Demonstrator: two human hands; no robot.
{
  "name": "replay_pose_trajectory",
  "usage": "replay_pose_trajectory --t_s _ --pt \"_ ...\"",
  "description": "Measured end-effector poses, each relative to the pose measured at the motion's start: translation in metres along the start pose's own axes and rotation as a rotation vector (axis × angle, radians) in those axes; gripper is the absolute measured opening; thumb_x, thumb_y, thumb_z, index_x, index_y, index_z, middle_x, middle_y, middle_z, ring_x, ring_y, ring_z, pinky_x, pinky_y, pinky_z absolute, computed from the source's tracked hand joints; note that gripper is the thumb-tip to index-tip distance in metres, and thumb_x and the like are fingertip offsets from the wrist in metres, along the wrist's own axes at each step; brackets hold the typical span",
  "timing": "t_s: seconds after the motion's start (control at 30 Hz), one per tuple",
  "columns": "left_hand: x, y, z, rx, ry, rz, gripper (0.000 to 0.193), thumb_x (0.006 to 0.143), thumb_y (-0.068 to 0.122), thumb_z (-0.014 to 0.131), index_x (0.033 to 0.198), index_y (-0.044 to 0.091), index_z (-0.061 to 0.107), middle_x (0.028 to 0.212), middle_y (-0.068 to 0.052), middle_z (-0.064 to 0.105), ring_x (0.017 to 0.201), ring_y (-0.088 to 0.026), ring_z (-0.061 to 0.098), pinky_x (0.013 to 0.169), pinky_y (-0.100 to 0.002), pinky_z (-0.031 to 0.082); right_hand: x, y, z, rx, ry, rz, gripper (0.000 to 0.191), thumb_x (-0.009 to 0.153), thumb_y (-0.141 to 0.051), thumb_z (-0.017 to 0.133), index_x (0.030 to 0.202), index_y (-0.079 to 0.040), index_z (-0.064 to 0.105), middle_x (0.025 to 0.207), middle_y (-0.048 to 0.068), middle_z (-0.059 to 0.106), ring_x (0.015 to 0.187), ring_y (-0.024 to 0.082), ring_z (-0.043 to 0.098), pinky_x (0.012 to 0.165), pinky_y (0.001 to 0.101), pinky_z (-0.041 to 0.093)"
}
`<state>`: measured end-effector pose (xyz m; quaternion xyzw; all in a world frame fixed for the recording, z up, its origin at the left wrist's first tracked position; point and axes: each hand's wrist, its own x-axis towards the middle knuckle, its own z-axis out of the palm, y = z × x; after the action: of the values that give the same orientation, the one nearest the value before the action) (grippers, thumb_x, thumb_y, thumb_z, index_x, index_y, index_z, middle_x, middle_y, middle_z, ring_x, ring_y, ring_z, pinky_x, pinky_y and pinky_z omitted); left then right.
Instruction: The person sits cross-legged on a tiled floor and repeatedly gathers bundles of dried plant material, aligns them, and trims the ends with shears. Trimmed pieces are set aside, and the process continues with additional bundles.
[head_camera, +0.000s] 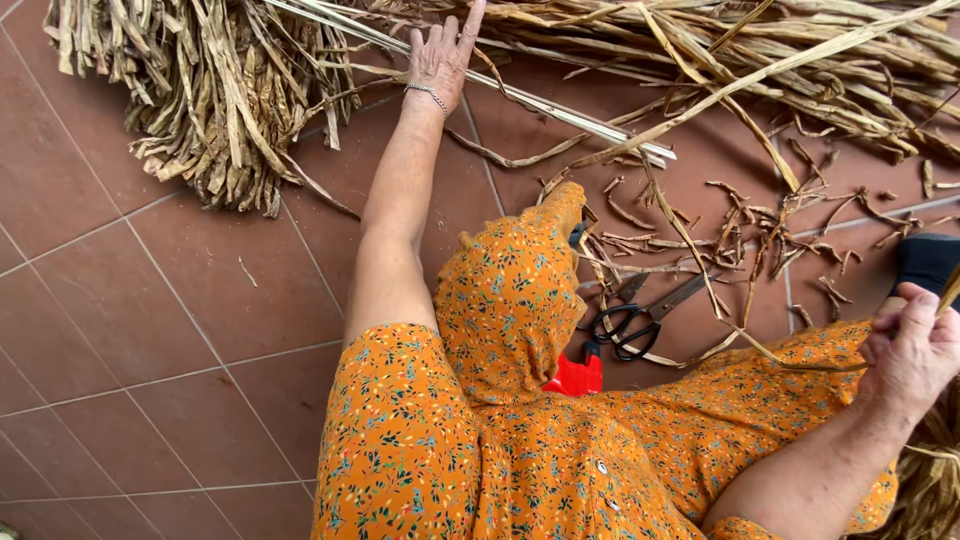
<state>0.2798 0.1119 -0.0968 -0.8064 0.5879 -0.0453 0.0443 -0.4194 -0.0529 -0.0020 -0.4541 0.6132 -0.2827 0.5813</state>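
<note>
My left hand (440, 50), with a thin bracelet at the wrist, is stretched far forward, fingers spread, resting on long pale dried strips (560, 108) that lie across the tiled floor. At the right edge my right hand (910, 352) is closed around a thin dried strand (947, 292); a long strand (735, 335) curves from it across my lap. I wear an orange flowered garment (500, 440), and my covered knee rises in the middle of the view.
A thick heap of dried brown leaves (200, 90) lies at the top left, and more long dried stalks (800, 60) at the top right. Black scissors (640, 320) and a red object (575, 377) lie by my knee among short scraps (760, 225). A dark object (927, 262) sits at the right.
</note>
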Motion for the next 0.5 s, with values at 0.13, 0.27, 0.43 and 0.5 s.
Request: replay_pose_trajectory --t_s 0.13,0.27,0.43,0.5 --pt "-0.006 -0.003 0.006 -0.174 -0.033 -0.111 0.103 0.074 -0.013 0.07 0.164 0.01 0.027 0.108 -0.008 0.064 0.105 -0.031 0.056 0.1 -0.056 0.041 -0.001 -0.016 0.028 -0.031 0.039 -0.048 0.02 0.121 -0.021 0.066 0.107 -0.007 0.06 0.076 0.002 0.058 0.05 0.005 0.042 0.043 0.0211 0.03" --pt "-0.032 -0.019 0.006 -0.09 0.072 -0.04 0.04 0.085 -0.006 0.073 0.119 0.012 0.061 0.112 -0.011 0.064 0.119 -0.032 0.057 0.101 -0.051 0.041 -0.008 -0.019 0.08 -0.13 -0.078 -0.227 0.01 0.12 -0.004 0.071 0.117 0.0 0.062 0.09 0.002 0.063 0.068 0.006 0.055 0.058 0.0196 0.043" --pt "-0.058 -0.057 -0.006 -0.005 0.28 -0.001 0.038 0.082 -0.009 0.064 0.109 0.017 0.064 0.127 -0.006 0.068 0.129 -0.028 0.059 0.116 -0.056 0.034 -0.034 -0.049 0.197 -0.098 -0.171 -0.328 0.013 0.123 -0.008 0.059 0.122 -0.001 0.069 0.097 0.001 0.064 0.083 0.008 0.058 0.071 0.0183 0.048" --pt "-0.061 -0.072 -0.012 -0.029 0.237 0.038 0.036 0.084 -0.013 0.063 0.109 0.014 0.063 0.12 -0.005 0.066 0.128 -0.026 0.06 0.121 -0.06 0.029 -0.042 -0.075 0.244 -0.141 -0.206 -0.568 0.021 0.118 0.0 0.047 0.13 0.0 0.065 0.124 0.01 0.061 0.115 0.015 0.06 0.1 0.0275 0.053"
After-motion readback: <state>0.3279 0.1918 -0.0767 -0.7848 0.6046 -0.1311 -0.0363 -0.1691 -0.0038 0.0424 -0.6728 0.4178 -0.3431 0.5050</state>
